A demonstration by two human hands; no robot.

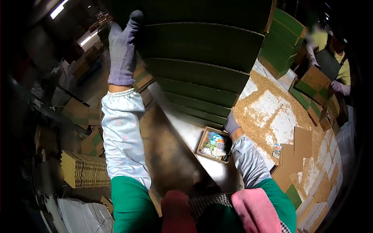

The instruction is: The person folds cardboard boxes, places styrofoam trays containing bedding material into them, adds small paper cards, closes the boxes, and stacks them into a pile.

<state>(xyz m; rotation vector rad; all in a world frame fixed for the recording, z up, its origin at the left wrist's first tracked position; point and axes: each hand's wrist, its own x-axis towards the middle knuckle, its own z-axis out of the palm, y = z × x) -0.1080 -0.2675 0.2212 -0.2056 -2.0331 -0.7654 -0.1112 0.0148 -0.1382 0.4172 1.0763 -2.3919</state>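
A tall stack of dark green cardboard boxes (194, 70) fills the upper middle, leaning slightly, with several layers one above another. My left hand (123, 54), in a light purple glove, is against the stack's left side, its thumb raised along the near edge. Low on the right side, my right hand (232, 124), gloved too, grips the stack near its bottom corner; its fingers are partly hidden. Just below the stack and left of my right wrist stands a small open box (201, 147) with printed cards (217, 144) inside.
Sawdust-like shavings (254, 105) cover the white surface at right, with cardboard pieces (289, 155) on it. Another green box stack (281, 42) stands behind. At far right a co-worker (332, 58) handles a carton (315, 81). Corrugated sheets (87, 169) are piled at left.
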